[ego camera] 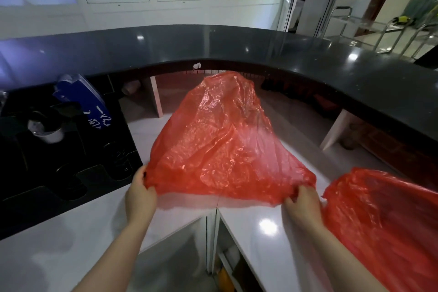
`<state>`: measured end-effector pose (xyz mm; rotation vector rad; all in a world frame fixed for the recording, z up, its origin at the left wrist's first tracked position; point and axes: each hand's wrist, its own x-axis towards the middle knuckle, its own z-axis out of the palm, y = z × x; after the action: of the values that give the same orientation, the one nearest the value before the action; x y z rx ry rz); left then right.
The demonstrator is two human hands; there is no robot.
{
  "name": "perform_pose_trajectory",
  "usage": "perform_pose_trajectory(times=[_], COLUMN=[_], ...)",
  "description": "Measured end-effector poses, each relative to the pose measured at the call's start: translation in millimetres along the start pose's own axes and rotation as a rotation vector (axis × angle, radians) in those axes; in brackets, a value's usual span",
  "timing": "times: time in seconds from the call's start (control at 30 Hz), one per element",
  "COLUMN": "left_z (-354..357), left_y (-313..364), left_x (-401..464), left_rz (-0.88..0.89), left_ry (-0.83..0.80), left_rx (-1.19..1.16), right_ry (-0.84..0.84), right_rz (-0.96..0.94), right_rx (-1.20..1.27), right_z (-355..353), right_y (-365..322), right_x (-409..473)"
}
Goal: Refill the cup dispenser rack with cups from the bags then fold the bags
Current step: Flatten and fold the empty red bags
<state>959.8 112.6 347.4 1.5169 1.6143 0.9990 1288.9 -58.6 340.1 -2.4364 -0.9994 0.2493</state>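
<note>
Red bag [220, 140]: thin, limp, slippery film; left hand [139, 194] and right hand [302, 204] fingers pinch its near corners, best hold there.

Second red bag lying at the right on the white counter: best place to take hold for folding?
Probably the crumpled near-left edge of the second bag, reached from the left by the right hand. It lies loose and limp, so pinch that edge and pull it flat.
</note>
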Motion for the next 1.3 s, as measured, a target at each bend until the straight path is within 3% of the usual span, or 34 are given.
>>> perform_pose_trajectory(times=[0.3, 0.47, 0.6, 0.8, 0.93, 1.0, 1.2, 1.3], left_z=[-6.6, 0.7, -1.4, -7.6, -32.2, -40.7, -46.9, -46.6], left_y=[-22.5, -12.9, -6.1, 7.9, 8.2, 5.6, -2.0, -1.0], left_x=[-4.1, -16.9, -24.0, -44.5, -52.1, -56.3, -79.3, -85.3], left_rz=[-0.057, -0.222, -0.282, 0.031, 0.175, 0.209, 0.232, 0.219], left_ry=[0.033, 0.151, 0.177, 0.07, -0.082, -0.13, -0.19, -0.158], left_rx=[0.086, -0.207, -0.294, -0.028, 0.089, 0.106, 0.047, 0.02], right_ry=[0.0, 0.013, 0.074, 0.338, 0.236, 0.215, 0.494, 0.408], right_rz=[-0.05, 0.045, 0.134, 0.329, 0.34, 0.238, 0.016, -0.023], right_rx=[-0.154, 0.038, 0.191, 0.508, 0.676, 0.548, 0.097, -0.053], right_z=[-31.5, -39.0, -46.5, -61.6, -70.8, -71.9, -53.3, -46.4], right_y=[50.5, 67.3, 71.9, 67.4, 57.3, 47.7, 9.9, -11.6], right_x=[3.7, -11.9, -33.1, -53.3, -80.8, -103.6, -178.4, -189.7])
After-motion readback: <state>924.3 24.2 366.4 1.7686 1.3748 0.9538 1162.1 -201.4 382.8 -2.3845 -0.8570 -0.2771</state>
